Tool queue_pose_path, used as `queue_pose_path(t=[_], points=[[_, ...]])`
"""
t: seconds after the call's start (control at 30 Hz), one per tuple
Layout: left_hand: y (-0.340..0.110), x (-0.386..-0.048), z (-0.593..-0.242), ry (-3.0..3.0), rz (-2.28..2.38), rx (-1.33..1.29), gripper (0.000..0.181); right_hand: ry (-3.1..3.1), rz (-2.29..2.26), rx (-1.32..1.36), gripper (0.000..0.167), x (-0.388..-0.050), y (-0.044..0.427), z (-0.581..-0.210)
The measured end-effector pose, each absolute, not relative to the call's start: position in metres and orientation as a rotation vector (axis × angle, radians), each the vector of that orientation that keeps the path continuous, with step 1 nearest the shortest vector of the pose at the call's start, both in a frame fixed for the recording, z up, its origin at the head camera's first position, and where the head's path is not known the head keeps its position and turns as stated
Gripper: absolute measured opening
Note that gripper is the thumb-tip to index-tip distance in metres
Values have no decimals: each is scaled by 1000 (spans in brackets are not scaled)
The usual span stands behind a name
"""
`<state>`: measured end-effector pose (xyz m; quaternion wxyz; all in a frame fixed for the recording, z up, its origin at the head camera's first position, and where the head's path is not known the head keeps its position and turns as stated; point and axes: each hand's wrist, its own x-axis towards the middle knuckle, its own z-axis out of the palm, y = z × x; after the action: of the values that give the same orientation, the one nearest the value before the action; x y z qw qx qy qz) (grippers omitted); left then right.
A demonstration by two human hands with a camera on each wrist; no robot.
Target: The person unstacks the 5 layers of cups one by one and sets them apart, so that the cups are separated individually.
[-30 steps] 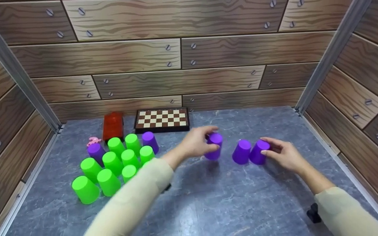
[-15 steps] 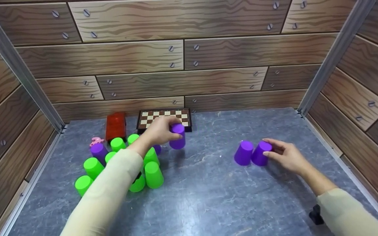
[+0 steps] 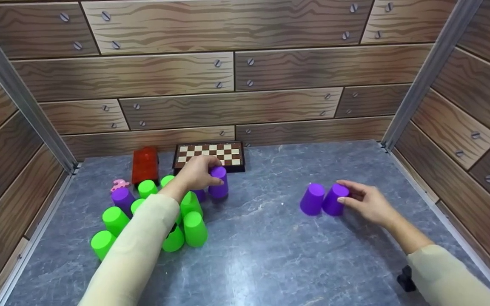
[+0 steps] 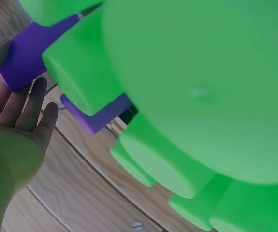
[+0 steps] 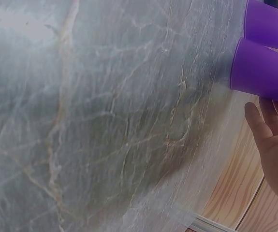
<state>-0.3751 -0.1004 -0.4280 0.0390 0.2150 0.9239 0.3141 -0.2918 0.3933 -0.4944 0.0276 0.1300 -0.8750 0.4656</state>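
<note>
My left hand (image 3: pixel 197 173) pinches an upside-down purple cup (image 3: pixel 219 183) between thumb and fingers, just right of the cluster of cups. In the left wrist view that purple cup (image 4: pixel 25 55) shows between the thumb and fingers. Beside it another purple cup (image 3: pixel 199 195) is mostly hidden behind the hand and a green cup (image 3: pixel 190 205). Over on the right, my right hand (image 3: pixel 367 203) holds the side of an upside-down purple cup (image 3: pixel 335 200) with thumb and fingertips. A second purple cup (image 3: pixel 312 199) stands close at its left; both also appear in the right wrist view.
Several upside-down green cups (image 3: pixel 195 229) stand under and around the left forearm, with a purple cup (image 3: pixel 122 200) at their back left. Behind them lie a pink toy (image 3: pixel 120 185), a red box (image 3: pixel 145 165) and a checkered board (image 3: pixel 233 154). Wood-patterned walls (image 3: pixel 287 70) enclose the table.
My left hand has carried the purple cup leftward from near the right pair to beside the cluster, and lowered it slightly since half a second ago. The right hand stays at its cup.
</note>
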Motion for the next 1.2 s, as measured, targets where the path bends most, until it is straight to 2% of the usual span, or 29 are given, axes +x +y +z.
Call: queue_pose_path(t=[0.9,1.2], points=[[-109,-379,-445,2869,850,608,53,-2673,1469,410,55,-292,392,-496],[-103,-375,-438,2883,899,596,59,-2667,1474,410,55,-292,392,-497]])
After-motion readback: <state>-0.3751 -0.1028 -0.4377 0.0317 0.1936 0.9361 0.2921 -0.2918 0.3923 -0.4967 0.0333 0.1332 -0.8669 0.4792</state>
